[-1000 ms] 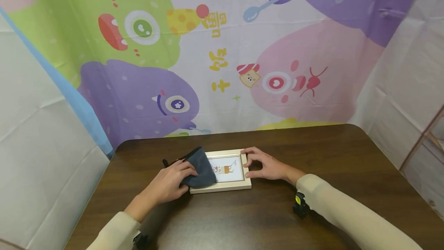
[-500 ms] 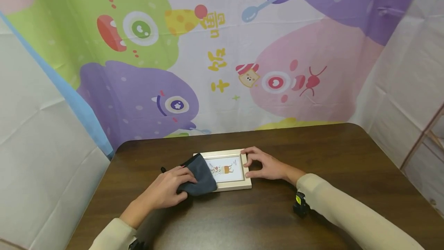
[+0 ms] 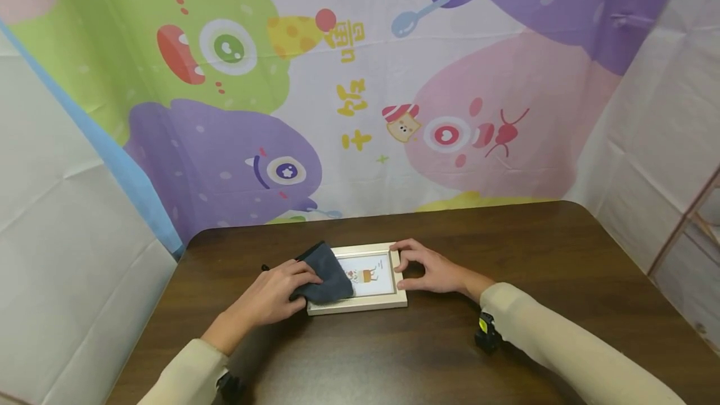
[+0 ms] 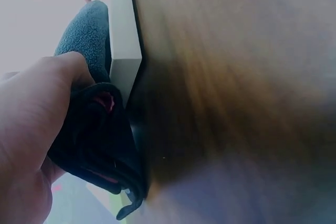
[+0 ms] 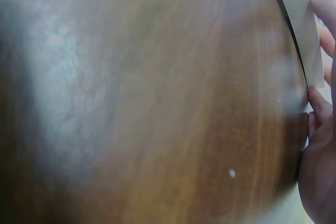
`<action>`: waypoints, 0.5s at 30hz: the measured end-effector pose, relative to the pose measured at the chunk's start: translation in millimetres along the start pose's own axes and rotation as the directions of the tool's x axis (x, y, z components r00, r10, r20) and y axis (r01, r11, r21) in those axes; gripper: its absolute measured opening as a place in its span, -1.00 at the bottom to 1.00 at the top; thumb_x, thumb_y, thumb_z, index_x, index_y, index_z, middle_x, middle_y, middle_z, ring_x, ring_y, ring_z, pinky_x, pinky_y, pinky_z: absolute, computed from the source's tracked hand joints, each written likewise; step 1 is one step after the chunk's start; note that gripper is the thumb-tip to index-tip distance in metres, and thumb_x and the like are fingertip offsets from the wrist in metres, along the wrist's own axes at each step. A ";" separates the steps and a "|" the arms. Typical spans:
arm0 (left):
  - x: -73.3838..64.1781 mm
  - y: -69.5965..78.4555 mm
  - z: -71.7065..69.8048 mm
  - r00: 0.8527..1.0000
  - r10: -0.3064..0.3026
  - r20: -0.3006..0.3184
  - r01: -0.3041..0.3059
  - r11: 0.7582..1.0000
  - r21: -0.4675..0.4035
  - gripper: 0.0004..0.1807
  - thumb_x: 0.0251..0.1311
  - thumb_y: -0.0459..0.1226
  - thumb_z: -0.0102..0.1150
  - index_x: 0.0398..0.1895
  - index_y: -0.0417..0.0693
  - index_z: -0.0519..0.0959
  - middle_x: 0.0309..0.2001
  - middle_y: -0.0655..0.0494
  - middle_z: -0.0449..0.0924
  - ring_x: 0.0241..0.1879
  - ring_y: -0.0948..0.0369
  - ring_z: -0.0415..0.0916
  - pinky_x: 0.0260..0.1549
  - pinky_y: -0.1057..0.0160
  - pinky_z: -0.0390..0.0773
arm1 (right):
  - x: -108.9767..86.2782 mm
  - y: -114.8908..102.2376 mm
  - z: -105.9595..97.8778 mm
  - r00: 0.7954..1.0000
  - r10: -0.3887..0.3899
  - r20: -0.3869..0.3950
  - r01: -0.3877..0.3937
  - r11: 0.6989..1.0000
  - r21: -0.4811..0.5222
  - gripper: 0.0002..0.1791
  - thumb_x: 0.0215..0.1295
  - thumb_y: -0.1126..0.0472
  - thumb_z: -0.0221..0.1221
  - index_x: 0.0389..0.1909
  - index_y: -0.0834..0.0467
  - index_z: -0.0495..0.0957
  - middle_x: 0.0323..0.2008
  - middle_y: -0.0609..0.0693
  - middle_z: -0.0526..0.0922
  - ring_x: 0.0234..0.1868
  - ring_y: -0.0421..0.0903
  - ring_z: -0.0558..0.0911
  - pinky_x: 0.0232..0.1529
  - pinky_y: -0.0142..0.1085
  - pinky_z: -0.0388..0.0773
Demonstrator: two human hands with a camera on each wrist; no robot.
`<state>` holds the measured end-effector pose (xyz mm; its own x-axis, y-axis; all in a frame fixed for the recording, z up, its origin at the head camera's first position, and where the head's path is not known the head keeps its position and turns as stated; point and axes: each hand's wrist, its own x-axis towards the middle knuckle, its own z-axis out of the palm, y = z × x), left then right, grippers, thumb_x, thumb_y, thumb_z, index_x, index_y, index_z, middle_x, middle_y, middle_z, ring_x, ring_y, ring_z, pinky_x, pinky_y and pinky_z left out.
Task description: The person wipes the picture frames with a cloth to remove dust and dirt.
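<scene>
A cream picture frame [image 3: 368,304] lies flat on the table, a small drawing of a figure [image 3: 368,274] behind its pane. Across its left part spreads a dark grey-blue cloth [image 3: 330,280], gripped from above by my left hand [image 3: 277,292]. The left wrist view shows the cloth's fuzzy face [image 4: 86,35] against the frame, its folded dark back part [image 4: 94,135] under the thumb, and a small loop [image 4: 132,207] trailing. My right hand [image 3: 437,269] holds the frame's right end between bent fingers and thumb; in the right wrist view the fingertips are at its side [image 5: 302,30].
The dark brown wooden table [image 3: 360,361] extends around the picture frame. Behind it hangs a cartoon-print curtain [image 3: 360,186]. Pale fabric sheets [image 3: 67,255] stand at the left and right sides.
My left hand has slid the cloth toward me past the frame's near edge, then back away from me over the left part. The right hand and the frame have stayed in place.
</scene>
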<state>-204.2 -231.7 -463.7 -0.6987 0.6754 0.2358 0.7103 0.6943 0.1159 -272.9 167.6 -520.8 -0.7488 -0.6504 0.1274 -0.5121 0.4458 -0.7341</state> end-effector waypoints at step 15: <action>37.0 -23.0 2.2 0.993 -0.090 0.080 0.085 0.994 0.064 -0.61 0.34 -0.40 0.38 0.19 0.01 0.82 0.17 0.02 0.80 0.15 0.00 0.74 -0.04 -0.01 0.80 | -0.8 -1.3 -0.3 1.000 -0.008 -0.002 0.008 1.000 -0.002 -0.76 0.39 0.04 0.58 -0.21 -0.08 0.67 0.62 0.12 0.47 0.64 0.26 0.49 0.52 0.27 0.46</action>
<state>-246.6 -222.1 -459.7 -0.7644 0.6279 0.1464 0.6414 0.7637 0.0732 -271.7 167.8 -519.7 -0.7456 -0.6528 0.1339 -0.5184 0.4419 -0.7321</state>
